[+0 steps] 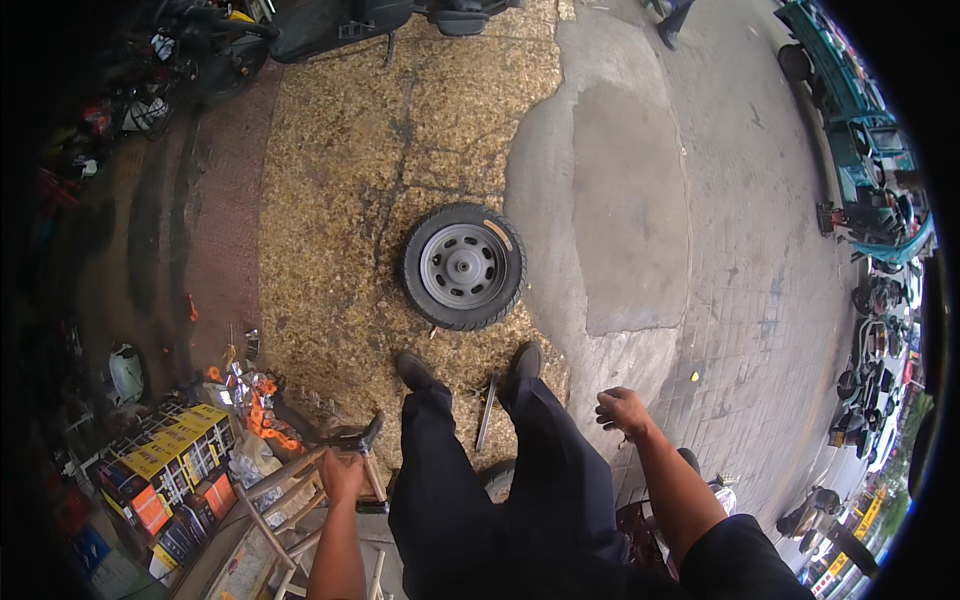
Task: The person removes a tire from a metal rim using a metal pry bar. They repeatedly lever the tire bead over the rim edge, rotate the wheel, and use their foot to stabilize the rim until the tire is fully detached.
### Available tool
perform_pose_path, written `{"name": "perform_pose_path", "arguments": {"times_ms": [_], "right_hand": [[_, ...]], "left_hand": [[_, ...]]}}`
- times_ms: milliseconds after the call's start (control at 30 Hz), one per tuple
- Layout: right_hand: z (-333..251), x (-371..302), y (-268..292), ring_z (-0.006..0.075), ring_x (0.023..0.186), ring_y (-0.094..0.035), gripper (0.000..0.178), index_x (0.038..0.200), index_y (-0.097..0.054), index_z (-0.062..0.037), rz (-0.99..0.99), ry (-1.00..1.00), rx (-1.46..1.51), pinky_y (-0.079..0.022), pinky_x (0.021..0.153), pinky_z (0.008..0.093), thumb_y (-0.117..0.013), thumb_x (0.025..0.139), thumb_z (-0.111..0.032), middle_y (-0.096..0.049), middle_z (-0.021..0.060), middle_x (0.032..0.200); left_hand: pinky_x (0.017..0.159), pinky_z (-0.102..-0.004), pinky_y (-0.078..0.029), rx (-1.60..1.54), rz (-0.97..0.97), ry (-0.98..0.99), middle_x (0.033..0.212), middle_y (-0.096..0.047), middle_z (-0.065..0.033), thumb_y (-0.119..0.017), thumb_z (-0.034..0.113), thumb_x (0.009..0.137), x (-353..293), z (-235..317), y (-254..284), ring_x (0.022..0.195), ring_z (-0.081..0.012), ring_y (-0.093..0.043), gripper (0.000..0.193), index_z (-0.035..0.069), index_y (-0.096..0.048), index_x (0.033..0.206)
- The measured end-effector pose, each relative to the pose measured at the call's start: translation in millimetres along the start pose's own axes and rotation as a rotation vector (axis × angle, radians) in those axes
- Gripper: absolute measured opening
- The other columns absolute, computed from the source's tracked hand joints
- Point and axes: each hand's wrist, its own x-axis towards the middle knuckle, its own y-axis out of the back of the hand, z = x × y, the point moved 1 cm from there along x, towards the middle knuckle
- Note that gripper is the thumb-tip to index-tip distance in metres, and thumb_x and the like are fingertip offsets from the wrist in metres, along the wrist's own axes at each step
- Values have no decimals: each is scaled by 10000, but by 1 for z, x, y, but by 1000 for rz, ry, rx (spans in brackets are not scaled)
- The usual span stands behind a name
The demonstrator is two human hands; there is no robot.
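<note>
My left hand [342,478] is closed around the frame of a small wooden chair [290,490], whose rails and rungs lie beside my left leg. Out to the right, my right hand [622,412] hangs above the pavement with its fingers curled in, and nothing shows in it. A wheel with a black tyre [464,266] and a grey slotted rim lies flat on the ground just beyond my shoes, apart from both hands. Between my feet lies a long metal bar [487,413]. Part of another tyre [497,476] shows between my legs.
Yellow-and-black cartons [180,445] are stacked at the lower left, near orange wrapping [270,415]. A parked scooter [345,25] stands at the far edge. Teal three-wheelers [860,150] and motorbikes line the right side. Another person's leg [675,20] shows at the top.
</note>
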Motion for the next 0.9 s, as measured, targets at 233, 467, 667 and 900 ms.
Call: {"name": "perform_pose_path", "arguments": {"times_ms": [233,467,667,900], "right_hand": [[-18,-72,4,226,674,-668,388,1147,-609,65,100,126,52,-537,569,358,-621,923,-251,-683,137,895],[-44,-133,-68,232,703,-680,349,1110,-624,50,54,228,-10,-541,570,346,-617,925,-247,-689,145,912],[-45,-146,-101,227,679,-676,329,1038,-659,44,3,290,-37,-544,570,347,-631,910,-258,-695,141,867],[-85,-129,-117,233,665,-669,348,988,-679,40,-11,281,-275,-557,599,353,-637,885,-289,-674,110,801]], "left_hand": [[987,-461,-456,-284,10,-95,1235,-610,-284,-744,223,801,5,-22,41,1185,-416,-571,526,-79,-597,1205],[930,-455,-495,-431,161,-192,1104,-680,-255,-739,248,766,63,-44,107,1054,-418,-640,461,-48,-660,1111],[919,-457,-491,-554,318,-199,1085,-684,-253,-755,306,743,85,-101,152,1036,-412,-644,472,-20,-676,1075],[775,-470,-531,-361,362,-23,830,-700,-238,-719,296,721,54,-182,118,831,-409,-681,344,-16,-706,864]]}}
